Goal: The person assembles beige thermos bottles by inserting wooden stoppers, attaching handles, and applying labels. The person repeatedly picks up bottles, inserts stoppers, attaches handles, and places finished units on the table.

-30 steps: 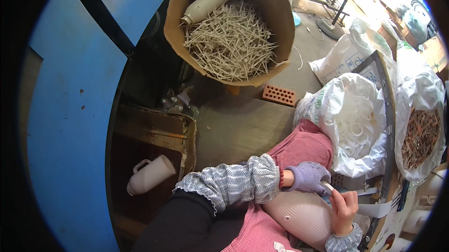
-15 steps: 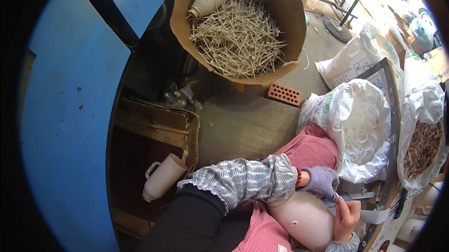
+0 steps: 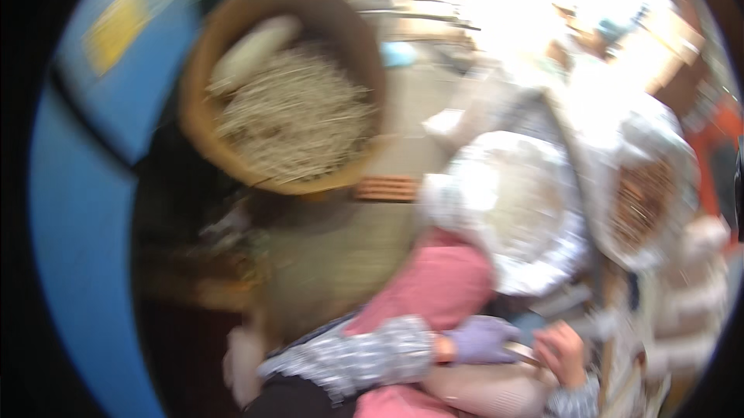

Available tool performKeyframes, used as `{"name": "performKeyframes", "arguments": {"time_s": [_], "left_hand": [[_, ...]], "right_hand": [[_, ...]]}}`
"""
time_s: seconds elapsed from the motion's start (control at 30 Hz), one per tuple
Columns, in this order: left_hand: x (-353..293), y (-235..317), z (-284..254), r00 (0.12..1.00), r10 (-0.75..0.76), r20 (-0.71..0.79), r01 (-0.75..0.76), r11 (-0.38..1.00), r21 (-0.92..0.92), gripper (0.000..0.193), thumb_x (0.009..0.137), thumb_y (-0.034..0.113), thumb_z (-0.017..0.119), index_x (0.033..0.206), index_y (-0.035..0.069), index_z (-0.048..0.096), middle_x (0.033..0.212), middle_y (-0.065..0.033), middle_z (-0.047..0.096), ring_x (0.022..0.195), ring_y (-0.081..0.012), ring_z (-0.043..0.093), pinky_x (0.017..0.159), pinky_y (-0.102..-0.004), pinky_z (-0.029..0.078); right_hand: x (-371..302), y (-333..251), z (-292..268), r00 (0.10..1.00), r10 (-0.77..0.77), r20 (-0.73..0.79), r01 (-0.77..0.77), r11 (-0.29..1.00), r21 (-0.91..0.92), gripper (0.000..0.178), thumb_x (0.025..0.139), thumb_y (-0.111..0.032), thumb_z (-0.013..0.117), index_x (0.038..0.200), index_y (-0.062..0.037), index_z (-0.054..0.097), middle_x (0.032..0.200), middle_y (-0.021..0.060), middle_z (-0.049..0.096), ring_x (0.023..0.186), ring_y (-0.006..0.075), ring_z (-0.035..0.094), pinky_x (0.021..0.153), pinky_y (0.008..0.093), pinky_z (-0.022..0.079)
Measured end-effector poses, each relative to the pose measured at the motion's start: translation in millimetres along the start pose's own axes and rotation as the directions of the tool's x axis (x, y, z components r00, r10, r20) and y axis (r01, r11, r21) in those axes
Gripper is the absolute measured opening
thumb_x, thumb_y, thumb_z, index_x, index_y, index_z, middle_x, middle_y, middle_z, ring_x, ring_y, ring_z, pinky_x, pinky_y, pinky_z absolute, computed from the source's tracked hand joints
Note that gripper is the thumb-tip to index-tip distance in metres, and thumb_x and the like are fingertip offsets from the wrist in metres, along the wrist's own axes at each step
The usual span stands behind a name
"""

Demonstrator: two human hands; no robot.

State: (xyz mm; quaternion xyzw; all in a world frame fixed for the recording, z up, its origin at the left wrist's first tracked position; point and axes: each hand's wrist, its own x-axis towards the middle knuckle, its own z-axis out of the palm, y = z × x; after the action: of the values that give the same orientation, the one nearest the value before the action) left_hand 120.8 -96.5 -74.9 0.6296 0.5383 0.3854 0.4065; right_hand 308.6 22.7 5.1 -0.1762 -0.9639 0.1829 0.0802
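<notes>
Motion blurs the whole view. My left hand point(image 3: 482, 340), in a purple knitted glove with the wrist out of a grey-and-white patterned sleeve, is closed above my lap. My bare right hand point(image 3: 561, 351) has bent fingers close to the left fingertips. Between them shows a thin tan piece point(image 3: 522, 353), too smeared to name. Under both hands a pale pink ribbed plastic flask body point(image 3: 490, 392) lies across my lap, over the pink apron point(image 3: 434, 280).
A large carton point(image 3: 197, 127) holds thin pale spiky pieces and one flask body. A perforated brick point(image 3: 386, 188) lies near it. White sacks with rings point(image 3: 521, 209) and brown bits point(image 3: 642, 202) stand right. Blue panels point(image 3: 81, 263) rise left; pale flask bodies point(image 3: 686, 309) lie far right.
My view has swung to the right, so the carton and sacks sit further left in it. Both hands stay together over the flask body, which appears lower.
</notes>
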Motion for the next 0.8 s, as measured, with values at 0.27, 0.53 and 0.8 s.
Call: {"name": "performKeyframes", "arguments": {"time_s": [0.27,0.53,0.8], "left_hand": [[-6,44,-38,0.822,0.522,0.227,-0.569,0.760,0.315,0.036,0.077,0.031,0.066,0.109,0.016,0.062,0.091,-0.0011,0.059,0.091,-0.0210,0.058,0.080,-0.0365,0.046],[-19,26,-55,0.791,0.587,0.175,-0.612,0.755,0.234,0.044,0.074,0.028,0.066,0.116,0.017,0.060,0.097,-0.0021,0.057,0.095,-0.0205,0.056,0.081,-0.0380,0.045],[-2,17,-47,0.767,0.534,0.355,-0.626,0.745,0.231,0.043,0.074,0.029,0.069,0.112,0.015,0.057,0.101,-0.0057,0.054,0.104,-0.0271,0.050,0.093,-0.0432,0.040]], "right_hand": [[72,148,-77,0.748,0.450,-0.487,-0.377,0.893,0.246,0.015,0.084,-0.007,0.064,0.096,0.0006,0.070,0.087,0.0126,0.069,0.079,0.0204,0.068,0.069,0.0302,0.052],[159,306,-83,0.666,0.172,-0.725,-0.560,0.758,-0.334,0.024,0.086,-0.006,0.055,0.106,-0.0072,0.068,0.090,0.0195,0.065,0.091,0.0359,0.061,0.087,0.0453,0.047],[122,363,-117,0.731,0.219,-0.647,-0.580,0.699,-0.419,0.026,0.093,-0.015,0.053,0.113,-0.0020,0.064,0.106,0.0151,0.065,0.100,0.0357,0.060,0.086,0.0408,0.047]]}}
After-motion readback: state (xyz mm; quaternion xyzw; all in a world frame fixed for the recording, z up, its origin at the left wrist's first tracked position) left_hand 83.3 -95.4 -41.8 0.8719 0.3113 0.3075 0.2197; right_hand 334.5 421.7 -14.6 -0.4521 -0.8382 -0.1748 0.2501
